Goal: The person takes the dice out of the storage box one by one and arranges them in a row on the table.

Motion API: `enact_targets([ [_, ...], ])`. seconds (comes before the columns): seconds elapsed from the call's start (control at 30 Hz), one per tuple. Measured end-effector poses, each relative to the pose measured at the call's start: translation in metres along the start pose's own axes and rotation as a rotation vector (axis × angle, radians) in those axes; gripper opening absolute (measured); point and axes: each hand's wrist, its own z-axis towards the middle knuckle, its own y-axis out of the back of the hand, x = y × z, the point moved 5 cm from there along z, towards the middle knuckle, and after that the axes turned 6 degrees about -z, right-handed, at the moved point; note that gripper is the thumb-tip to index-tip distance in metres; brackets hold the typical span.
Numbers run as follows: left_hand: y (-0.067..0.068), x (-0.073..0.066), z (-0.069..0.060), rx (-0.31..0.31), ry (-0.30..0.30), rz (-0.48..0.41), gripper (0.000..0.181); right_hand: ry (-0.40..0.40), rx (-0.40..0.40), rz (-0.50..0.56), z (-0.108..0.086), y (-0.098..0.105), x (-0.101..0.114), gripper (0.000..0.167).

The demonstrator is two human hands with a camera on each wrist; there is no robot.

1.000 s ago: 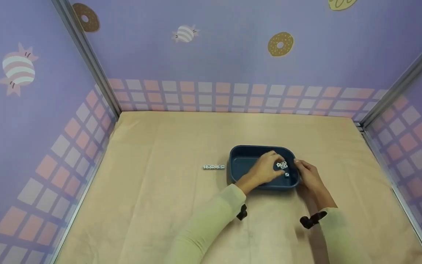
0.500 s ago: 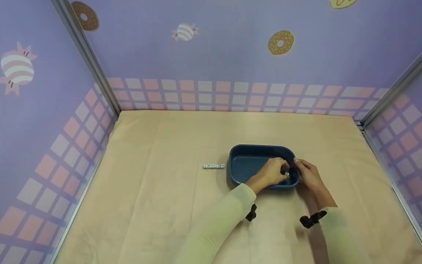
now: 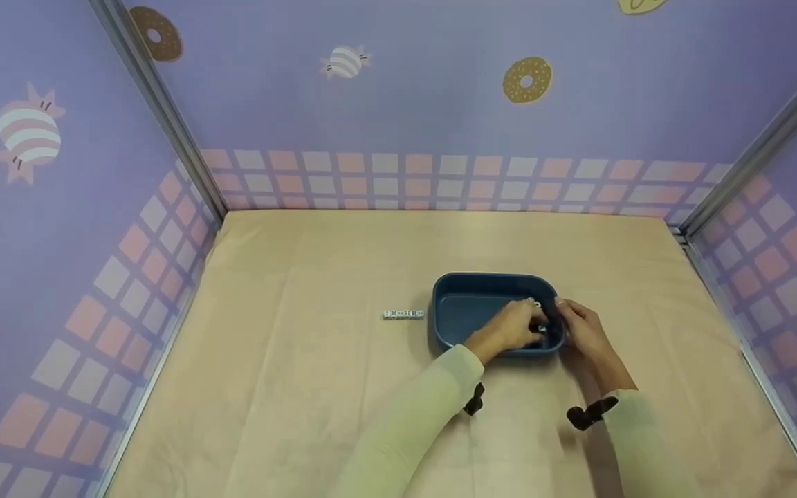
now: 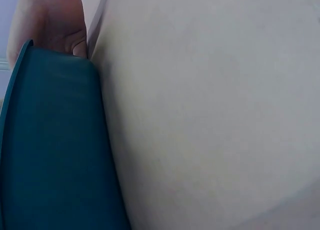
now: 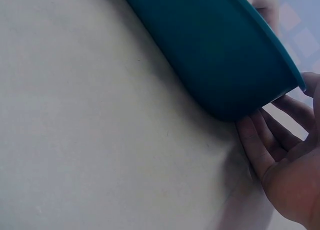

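My left hand [image 3: 512, 324] reaches inside the blue tray [image 3: 464, 311] at its right end, with thumb and fingers curled down around small white dice [image 3: 542, 328]; another die [image 3: 535, 302] peeks out beyond the fingers. How many dice are in its grasp is hidden. Against the tray's right end, my right hand [image 3: 589, 335] holds the rim with its thumb. The right wrist view shows the fingers of that hand [image 5: 287, 155] touching the outer wall of the tray [image 5: 215, 54]. Only the outer wall of the tray [image 4: 60, 140] fills the left wrist view's left side.
Left of the tray, a straight row of several white dice [image 3: 403, 315] lies on the beige cloth [image 3: 315, 373]. Purple patterned walls [image 3: 426, 90] enclose the back and both sides, with metal posts at the corners.
Over the last second my left hand has moved right and lower over the dice in the tray, its fingers closing in. My right hand and the row of dice stay in place.
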Motion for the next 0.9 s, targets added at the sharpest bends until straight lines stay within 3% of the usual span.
enact_targets([
  [0.3, -0.001, 0.001, 0.003, 0.022, 0.006, 0.104, 0.013, 0.008, -0.005, -0.024, 0.001, 0.000, 0.000, 0.074],
  [0.53, 0.006, 0.001, -0.001, -0.025, 0.053, 0.073, 0.012, -0.001, 0.010, -0.021, 0.002, -0.002, 0.001, 0.076],
  [0.73, 0.023, -0.004, -0.010, -0.119, 0.041, 0.039, 0.013, -0.005, -0.002, 0.002, 0.002, -0.002, 0.000, 0.076],
  [0.9, 0.047, -0.010, -0.029, -0.170, -0.022, -0.068, 0.013, -0.001, -0.011, 0.017, 0.003, 0.000, 0.000, 0.071],
])
